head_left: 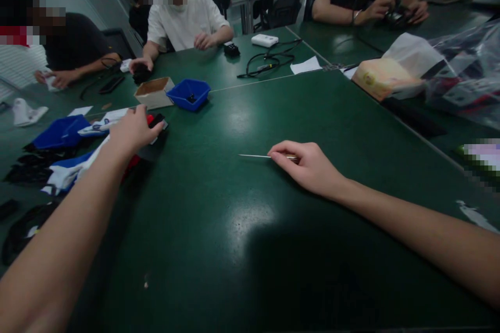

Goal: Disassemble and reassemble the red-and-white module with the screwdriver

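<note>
My right hand (pixel 307 166) rests low over the green tabletop, fingers closed around a thin pointed metal tool (pixel 253 155). The tool's slim tip points left; its rear part is mostly hidden in the palm. On the left, my left hand (pixel 130 127) reaches over a cluttered pile, with thumb and fingers apart. Under and beside its thumb lies a black and red item (pixel 157 122), partly covered, its kind unclear. White and blue gloves (pixel 70 169) lie beneath and beside my left forearm.
Beyond my left hand stand a blue bin (pixel 189 94) with small black parts and a cardboard box (pixel 154 92). Another blue bin (pixel 62 131) sits farther left. A black cable (pixel 269 65) and a white device (pixel 264 40) lie ahead. Plastic bags (pixel 469 73) fill the right; several people sit around.
</note>
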A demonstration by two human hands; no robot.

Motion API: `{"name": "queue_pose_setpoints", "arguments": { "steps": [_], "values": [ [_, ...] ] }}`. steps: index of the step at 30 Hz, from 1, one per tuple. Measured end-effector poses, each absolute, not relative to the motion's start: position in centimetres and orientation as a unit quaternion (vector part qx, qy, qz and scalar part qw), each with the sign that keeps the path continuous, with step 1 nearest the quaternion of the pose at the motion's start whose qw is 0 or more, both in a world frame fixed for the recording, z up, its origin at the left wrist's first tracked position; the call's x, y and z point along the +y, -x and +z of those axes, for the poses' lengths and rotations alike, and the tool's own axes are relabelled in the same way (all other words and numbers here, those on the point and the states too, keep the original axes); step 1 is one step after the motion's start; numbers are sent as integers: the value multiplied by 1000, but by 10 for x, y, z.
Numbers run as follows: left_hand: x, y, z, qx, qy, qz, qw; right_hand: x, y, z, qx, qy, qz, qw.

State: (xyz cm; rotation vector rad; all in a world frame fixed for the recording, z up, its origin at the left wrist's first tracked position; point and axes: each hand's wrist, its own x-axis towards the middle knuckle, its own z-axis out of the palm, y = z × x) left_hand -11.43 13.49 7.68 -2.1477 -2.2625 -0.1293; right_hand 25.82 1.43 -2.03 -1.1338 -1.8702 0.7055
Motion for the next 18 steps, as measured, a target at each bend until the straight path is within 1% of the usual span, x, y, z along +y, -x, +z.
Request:
{"name": "queue_pose_setpoints", "arguments": {
  "steps": [3, 6, 11, 15, 17, 18],
  "values": [
    [148, 116, 68, -737, 674, -46, -9, 19, -262, -22, -717, 459, 292, 435],
    [147, 118, 67, -738, 674, -43, -11, 21, -263, -21, -708, 466, 296, 441],
    [133, 116, 89, -739, 671, -53, 12, 19, -261, -17, -702, 464, 313, 441],
    [116, 95, 99, -690, 712, -122, 44, 18, -260, -15, -680, 473, 343, 443],
    [103, 76, 87, -640, 749, -173, 14, 20, -260, -17, -659, 480, 364, 451],
    [94, 65, 76, -611, 765, -202, -28, 21, -260, -18, -648, 484, 373, 455]
  ]
}}
